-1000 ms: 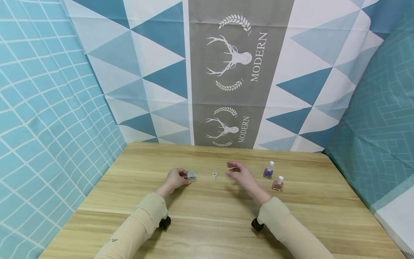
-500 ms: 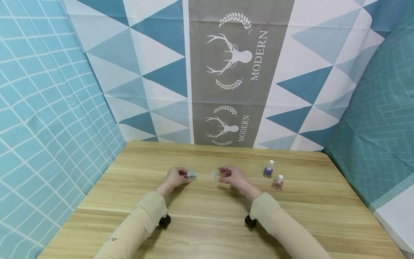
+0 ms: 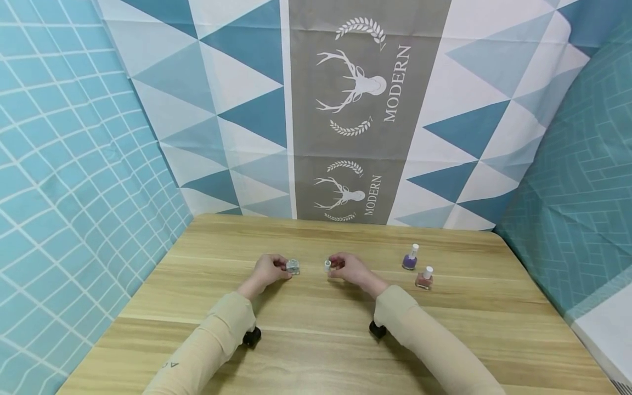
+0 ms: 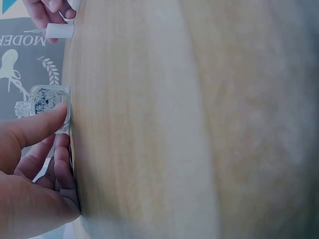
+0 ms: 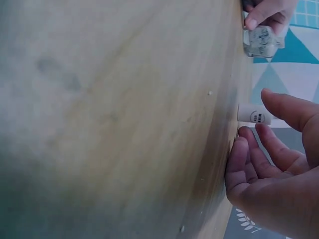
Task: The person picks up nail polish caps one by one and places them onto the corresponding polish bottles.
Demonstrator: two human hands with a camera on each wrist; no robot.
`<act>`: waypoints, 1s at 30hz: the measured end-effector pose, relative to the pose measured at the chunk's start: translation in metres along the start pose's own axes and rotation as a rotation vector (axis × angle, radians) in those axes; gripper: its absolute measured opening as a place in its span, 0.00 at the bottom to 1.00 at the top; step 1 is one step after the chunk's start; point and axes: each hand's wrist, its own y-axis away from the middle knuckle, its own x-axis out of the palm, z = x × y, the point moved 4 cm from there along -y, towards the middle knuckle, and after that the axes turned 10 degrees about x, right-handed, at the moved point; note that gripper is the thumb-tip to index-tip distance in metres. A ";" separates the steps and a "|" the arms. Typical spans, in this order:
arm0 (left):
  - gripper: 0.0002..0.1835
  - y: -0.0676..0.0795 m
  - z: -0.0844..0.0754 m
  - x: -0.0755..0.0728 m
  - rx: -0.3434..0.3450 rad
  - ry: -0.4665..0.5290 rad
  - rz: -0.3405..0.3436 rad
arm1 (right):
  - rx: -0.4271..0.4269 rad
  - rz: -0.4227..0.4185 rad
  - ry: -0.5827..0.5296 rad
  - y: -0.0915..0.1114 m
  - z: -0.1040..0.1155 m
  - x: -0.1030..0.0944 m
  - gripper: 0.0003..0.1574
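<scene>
A square clear nail polish bottle (image 3: 293,267) with dark flecks stands uncapped on the table. My left hand (image 3: 269,270) grips its left side, the thumb (image 4: 55,118) showing on the near face in the left wrist view. To its right, a white nail polish cap (image 5: 254,114) stands on the table, its brush pointing up. Thumb and index finger of my right hand (image 3: 348,268) lie on either side of this cap, in a pinch. The remaining right fingers (image 5: 238,164) are curled beside it, near the wood.
A purple nail polish bottle (image 3: 409,261) and a pinkish-brown one (image 3: 424,279), both with white caps, stand to the right of my right hand. The wooden table (image 3: 316,340) ends at a patterned cloth backdrop (image 3: 257,164).
My right hand has moved left to the white cap, and its fingers have closed in around it. The left hand stays on the clear bottle.
</scene>
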 end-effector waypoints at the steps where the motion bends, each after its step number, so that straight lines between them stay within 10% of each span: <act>1: 0.14 0.000 0.000 0.000 -0.001 0.002 -0.001 | -0.007 -0.004 0.013 -0.001 0.000 0.000 0.27; 30: 0.13 0.002 -0.001 -0.002 0.016 0.005 0.005 | -0.054 -0.081 0.099 0.000 0.004 -0.005 0.15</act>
